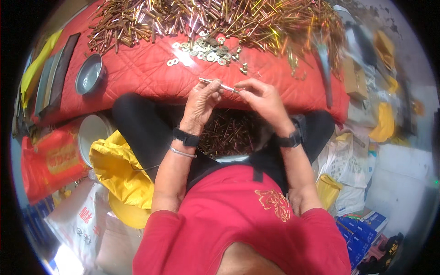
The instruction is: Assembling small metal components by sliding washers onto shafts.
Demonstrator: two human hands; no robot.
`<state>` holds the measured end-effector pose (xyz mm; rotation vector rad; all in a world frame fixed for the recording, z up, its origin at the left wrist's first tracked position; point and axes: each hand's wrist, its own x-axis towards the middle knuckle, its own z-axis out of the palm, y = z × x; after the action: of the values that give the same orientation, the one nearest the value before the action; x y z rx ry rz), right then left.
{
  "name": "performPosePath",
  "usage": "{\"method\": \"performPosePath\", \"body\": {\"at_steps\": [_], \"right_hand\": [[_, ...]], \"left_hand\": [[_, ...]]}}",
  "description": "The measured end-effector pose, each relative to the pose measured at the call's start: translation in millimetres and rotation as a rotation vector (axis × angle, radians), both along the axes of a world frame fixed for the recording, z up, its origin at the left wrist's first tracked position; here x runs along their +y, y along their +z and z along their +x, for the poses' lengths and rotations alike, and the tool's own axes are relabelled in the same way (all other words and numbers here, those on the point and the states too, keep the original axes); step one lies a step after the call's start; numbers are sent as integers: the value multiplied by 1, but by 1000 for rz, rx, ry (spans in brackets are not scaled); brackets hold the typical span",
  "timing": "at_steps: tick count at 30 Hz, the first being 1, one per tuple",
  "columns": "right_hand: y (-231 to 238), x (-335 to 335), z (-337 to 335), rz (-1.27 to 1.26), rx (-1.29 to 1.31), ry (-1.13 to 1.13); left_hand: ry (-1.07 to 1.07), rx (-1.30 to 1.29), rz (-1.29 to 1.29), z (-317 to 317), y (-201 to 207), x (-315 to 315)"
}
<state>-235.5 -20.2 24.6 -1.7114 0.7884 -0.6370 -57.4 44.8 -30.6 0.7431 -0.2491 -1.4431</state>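
A slim metal bolt (228,87) is held level between my two hands, above the near edge of the red quilted cover (151,75). My left hand (202,102) is closed round its middle, with the plain end poking out past the fingers to the left. At the other end, my right hand (265,97) pinches the bolt between thumb and forefinger. Beyond the hands lie a loose heap of flat metal washers (211,56) and a few small brass-coloured nuts (244,68). A large pile of similar long bolts (192,23) covers the far side.
Between my legs, more bolts (229,133) fill a container. A grey metal bowl (90,74) stands on the cover's left. Yellow cloth (121,165) and a red bag (55,158) lie at left; a cardboard box (354,79), white bags (350,169) and blue boxes (362,233) at right.
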Motion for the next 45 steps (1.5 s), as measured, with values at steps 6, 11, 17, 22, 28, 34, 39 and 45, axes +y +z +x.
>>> {"method": "performPosePath", "body": {"at_steps": [6, 11, 17, 22, 28, 34, 39, 45], "right_hand": [[-16, 11, 35, -551, -161, -437], [-32, -48, 8, -434, -6, -355], [-35, -59, 17, -793, 345, -97], [-30, -51, 16, -759, 299, -192], [2, -21, 8, 124, -221, -193], [-3, -15, 1, 122, -323, -133], [1, -19, -4, -27, -285, -22], [19, -19, -9, -259, 90, 27]], "left_hand": [[-118, -201, 51, -50, 6, 4], [146, 12, 82, -25, 20, -1], [-11, 357, -85, 1, 3, 1], [43, 356, 56, -8, 10, 3], [-79, -128, 40, -19, 25, 9], [-108, -277, 82, -28, 29, 13], [-187, -203, 77, -21, 35, 16], [-171, -403, 79, -18, 45, 17]]}}
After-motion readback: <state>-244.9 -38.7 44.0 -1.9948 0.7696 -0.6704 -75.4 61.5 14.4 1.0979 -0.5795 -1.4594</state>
